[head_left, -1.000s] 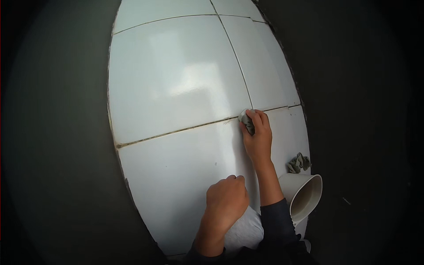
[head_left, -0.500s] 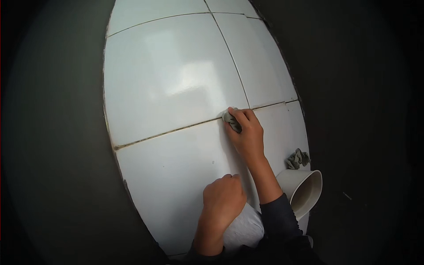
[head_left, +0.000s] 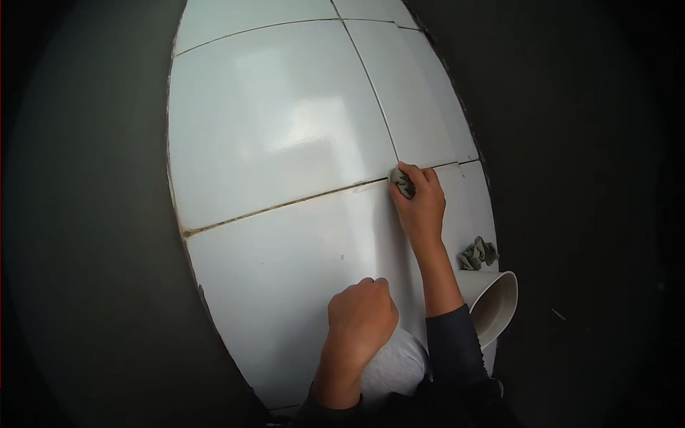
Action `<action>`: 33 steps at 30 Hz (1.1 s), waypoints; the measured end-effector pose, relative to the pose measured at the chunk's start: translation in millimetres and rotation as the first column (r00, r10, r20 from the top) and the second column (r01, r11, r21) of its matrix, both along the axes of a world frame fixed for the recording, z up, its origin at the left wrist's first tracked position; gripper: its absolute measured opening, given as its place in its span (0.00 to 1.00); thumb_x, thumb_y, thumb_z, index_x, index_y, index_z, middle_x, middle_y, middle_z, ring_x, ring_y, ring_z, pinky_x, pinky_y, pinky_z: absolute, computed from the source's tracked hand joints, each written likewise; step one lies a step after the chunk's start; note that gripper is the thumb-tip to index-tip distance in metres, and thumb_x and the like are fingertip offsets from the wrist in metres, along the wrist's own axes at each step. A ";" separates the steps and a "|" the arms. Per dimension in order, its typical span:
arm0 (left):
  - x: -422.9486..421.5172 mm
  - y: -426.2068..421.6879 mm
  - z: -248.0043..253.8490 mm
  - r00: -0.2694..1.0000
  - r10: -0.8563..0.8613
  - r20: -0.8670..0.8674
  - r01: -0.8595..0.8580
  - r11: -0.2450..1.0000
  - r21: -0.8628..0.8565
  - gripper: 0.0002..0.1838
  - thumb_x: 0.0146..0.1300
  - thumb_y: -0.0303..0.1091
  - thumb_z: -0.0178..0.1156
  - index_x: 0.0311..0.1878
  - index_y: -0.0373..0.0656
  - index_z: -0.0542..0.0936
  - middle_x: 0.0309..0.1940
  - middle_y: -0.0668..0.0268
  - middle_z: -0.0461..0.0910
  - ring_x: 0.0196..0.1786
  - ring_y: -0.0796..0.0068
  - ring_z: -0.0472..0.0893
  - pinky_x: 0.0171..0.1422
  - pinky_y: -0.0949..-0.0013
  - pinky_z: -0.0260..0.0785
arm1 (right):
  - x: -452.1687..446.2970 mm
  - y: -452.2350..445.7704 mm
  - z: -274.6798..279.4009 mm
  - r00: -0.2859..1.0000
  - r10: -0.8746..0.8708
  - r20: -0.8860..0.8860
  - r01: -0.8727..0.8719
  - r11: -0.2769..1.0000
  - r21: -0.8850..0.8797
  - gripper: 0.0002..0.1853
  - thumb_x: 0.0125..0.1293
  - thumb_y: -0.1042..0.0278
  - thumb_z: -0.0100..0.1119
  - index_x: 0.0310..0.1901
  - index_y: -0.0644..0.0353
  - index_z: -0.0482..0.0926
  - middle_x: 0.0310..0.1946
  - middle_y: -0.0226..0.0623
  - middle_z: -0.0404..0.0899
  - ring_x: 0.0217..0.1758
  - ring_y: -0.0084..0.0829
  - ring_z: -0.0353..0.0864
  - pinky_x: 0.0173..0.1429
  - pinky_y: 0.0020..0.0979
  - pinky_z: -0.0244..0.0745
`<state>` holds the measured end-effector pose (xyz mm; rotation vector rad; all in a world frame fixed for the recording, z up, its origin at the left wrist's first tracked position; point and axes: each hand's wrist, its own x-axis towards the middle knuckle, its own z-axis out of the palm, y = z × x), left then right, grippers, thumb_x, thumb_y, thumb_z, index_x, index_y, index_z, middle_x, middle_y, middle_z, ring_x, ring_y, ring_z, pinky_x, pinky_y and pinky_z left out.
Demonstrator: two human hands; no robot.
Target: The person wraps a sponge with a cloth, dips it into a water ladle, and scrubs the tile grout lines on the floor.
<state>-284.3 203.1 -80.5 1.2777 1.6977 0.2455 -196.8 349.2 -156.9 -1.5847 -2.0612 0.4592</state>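
My right hand (head_left: 422,210) pinches a crumpled grey-green cloth (head_left: 399,182) and presses it onto the white tiled floor (head_left: 271,128). The cloth sits on a dark joint line (head_left: 285,204) close to where two joints cross. Faint smears lie on the line just left of the cloth. My left hand (head_left: 362,317) is closed in a fist beside my light grey knee (head_left: 394,365). Its palm and fingertips are hidden, so I cannot see whether it holds anything.
A white plastic container (head_left: 509,296) is right of my right forearm, its mouth facing right. Behind it lies a second crumpled grey-green cloth (head_left: 479,254). Dark surfaces border the tiled strip on both sides.
My right hand has slid the cloth right along the joint toward the crossing, leaving faint smears where it was. The left fist has stayed in place.
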 end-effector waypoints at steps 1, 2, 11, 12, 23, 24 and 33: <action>0.5 -0.3 0.3 1.000 -0.003 -0.001 0.003 1.000 0.002 0.11 0.62 0.28 0.46 0.30 0.35 0.77 0.31 0.52 0.79 0.38 0.50 0.79 0.44 0.53 0.71 | -5.1 -1.3 0.4 0.998 -0.006 0.055 0.003 0.999 0.049 0.17 0.55 0.74 0.68 0.47 0.56 0.82 0.36 0.40 0.77 0.40 0.39 0.79 0.44 0.36 0.78; 1.7 -0.4 0.2 1.000 0.001 0.001 -0.001 1.000 0.020 0.11 0.62 0.28 0.46 0.30 0.35 0.77 0.31 0.52 0.79 0.38 0.50 0.79 0.44 0.53 0.71 | -11.7 -6.0 1.2 0.998 0.054 0.017 -0.054 0.998 0.030 0.17 0.54 0.74 0.68 0.47 0.56 0.82 0.36 0.40 0.77 0.40 0.39 0.79 0.44 0.36 0.78; 0.7 -0.2 -0.9 1.000 0.001 -0.002 -0.001 1.000 -0.009 0.11 0.62 0.28 0.46 0.31 0.35 0.77 0.32 0.52 0.80 0.39 0.50 0.79 0.45 0.53 0.72 | -0.8 1.7 1.5 0.999 -0.018 -0.028 0.018 1.000 0.004 0.16 0.55 0.73 0.68 0.47 0.56 0.82 0.36 0.40 0.76 0.38 0.39 0.79 0.43 0.35 0.77; 2.0 1.6 0.4 1.000 -0.017 0.003 0.017 1.000 -0.016 0.11 0.62 0.28 0.46 0.31 0.35 0.77 0.32 0.52 0.80 0.39 0.50 0.79 0.45 0.53 0.72 | -6.9 -2.0 1.8 0.999 0.030 -0.010 -0.030 0.999 0.018 0.16 0.54 0.73 0.68 0.47 0.55 0.82 0.36 0.40 0.76 0.38 0.39 0.78 0.42 0.35 0.77; -0.3 -0.3 -2.4 1.000 0.002 0.010 -0.002 0.999 -0.033 0.12 0.63 0.30 0.46 0.31 0.35 0.78 0.33 0.52 0.80 0.39 0.50 0.80 0.45 0.53 0.71 | -4.5 3.2 4.8 0.999 -0.043 -0.017 0.042 0.997 -0.070 0.17 0.55 0.74 0.68 0.49 0.56 0.82 0.37 0.40 0.75 0.39 0.37 0.79 0.43 0.35 0.78; 0.7 1.0 -1.6 1.000 -0.007 0.020 0.007 1.000 -0.020 0.12 0.63 0.30 0.46 0.31 0.35 0.78 0.33 0.52 0.80 0.39 0.50 0.80 0.45 0.53 0.71 | -11.4 -2.3 3.4 1.000 0.021 -0.014 -0.021 0.999 -0.036 0.17 0.54 0.73 0.68 0.48 0.56 0.82 0.37 0.40 0.75 0.39 0.38 0.78 0.43 0.35 0.78; -5.4 -0.2 -3.1 1.000 0.008 -0.023 -0.010 0.998 -0.069 0.12 0.62 0.29 0.46 0.31 0.34 0.78 0.33 0.51 0.80 0.39 0.49 0.80 0.45 0.52 0.72 | -4.7 3.0 5.2 0.997 -0.024 -0.068 0.017 0.995 -0.103 0.18 0.54 0.73 0.69 0.49 0.56 0.82 0.36 0.39 0.75 0.38 0.37 0.78 0.41 0.35 0.78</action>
